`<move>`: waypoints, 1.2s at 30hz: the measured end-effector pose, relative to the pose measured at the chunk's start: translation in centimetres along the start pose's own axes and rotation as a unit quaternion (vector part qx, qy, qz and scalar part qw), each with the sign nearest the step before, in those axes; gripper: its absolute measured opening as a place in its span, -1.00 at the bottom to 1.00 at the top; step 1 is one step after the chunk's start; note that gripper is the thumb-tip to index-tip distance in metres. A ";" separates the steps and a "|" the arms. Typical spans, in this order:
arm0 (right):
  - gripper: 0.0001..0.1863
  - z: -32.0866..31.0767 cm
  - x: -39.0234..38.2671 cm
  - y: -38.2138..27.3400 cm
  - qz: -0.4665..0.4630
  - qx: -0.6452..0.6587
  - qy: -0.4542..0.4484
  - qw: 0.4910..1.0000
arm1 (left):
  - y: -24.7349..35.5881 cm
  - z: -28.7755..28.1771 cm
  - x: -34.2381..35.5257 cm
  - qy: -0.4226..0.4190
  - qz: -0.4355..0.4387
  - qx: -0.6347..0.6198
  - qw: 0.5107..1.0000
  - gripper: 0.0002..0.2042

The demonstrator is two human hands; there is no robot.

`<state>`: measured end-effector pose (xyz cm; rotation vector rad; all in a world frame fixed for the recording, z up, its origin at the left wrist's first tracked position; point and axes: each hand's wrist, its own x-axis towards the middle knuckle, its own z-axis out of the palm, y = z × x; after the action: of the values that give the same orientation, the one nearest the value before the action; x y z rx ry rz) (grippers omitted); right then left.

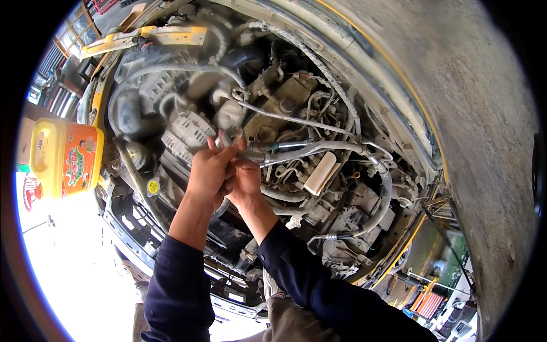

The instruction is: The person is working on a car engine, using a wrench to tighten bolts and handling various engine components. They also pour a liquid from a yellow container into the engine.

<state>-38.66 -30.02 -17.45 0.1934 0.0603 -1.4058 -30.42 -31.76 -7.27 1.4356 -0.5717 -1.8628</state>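
Grey, round piece (229,137) sits just beyond the left hand (207,171) and right hand (245,178), which press together, partly curled, above the dusty engine (189,130); whether either pinches it, I cannot tell

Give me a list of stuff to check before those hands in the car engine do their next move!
1. Left hand and right hand together over the engine: ok.
2. Hands covered: not ok, both are bare.
3. Dark sleeves back from the wrists: ok.
4. Round grey piece by the fingertips held firmly: cannot tell, it's blurred.
5. Yellow tub away from the hands: ok.
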 end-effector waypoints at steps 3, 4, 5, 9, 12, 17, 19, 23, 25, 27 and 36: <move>0.01 -0.6 0.3 -0.1 -0.028 -0.060 0.002 0.998 | 0.0 0.1 0.0 -0.002 -0.001 -0.003 1.000 -0.66; 0.02 -0.6 0.4 0.0 -0.038 -0.082 0.002 0.996 | 0.0 0.1 0.0 -0.001 -0.002 -0.004 1.000 -0.66; 0.03 -0.5 0.4 0.0 -0.039 -0.094 0.014 0.995 | 0.0 0.1 0.1 -0.002 -0.003 -0.005 1.000 -0.66; 0.05 -0.5 0.3 0.5 -0.045 -0.106 0.027 0.993 | -0.3 -0.4 0.2 -0.002 -0.006 -0.012 1.000 -0.66; 0.03 -0.7 0.4 0.4 -0.049 -0.077 0.012 0.996 | 0.0 -0.1 -0.2 0.001 -0.006 -0.015 1.000 -0.67; 0.13 -0.6 -0.1 0.0 -0.030 -0.053 0.010 0.998 | -0.2 0.1 0.0 -0.004 -0.008 -0.025 1.000 -0.70; 0.21 -1.1 -0.8 -0.3 0.015 -0.028 0.029 0.999 | -0.1 0.1 0.1 -0.009 -0.001 -0.018 1.000 -0.71; 0.19 -1.1 -3.2 1.0 -0.020 -0.229 0.013 0.973 | 0.0 -0.3 0.3 -0.005 -0.017 0.006 1.000 -0.72; 0.20 -0.9 -3.8 1.3 -0.053 -0.285 0.013 0.957 | 0.1 -0.3 0.4 -0.008 -0.021 0.011 1.000 -0.73; 0.17 -0.8 -3.5 1.2 -0.086 -0.401 0.014 0.912 | 0.0 0.0 0.3 -0.008 -0.022 0.012 1.000 -0.73; 0.07 -0.3 -2.6 1.1 -0.081 -0.532 0.061 0.840 | 0.1 0.1 0.0 0.001 -0.013 0.002 1.000 -0.73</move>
<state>-37.96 -27.24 -17.23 -0.6692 0.9614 -1.3355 -30.54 -31.79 -7.17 1.4528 -0.5582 -1.8807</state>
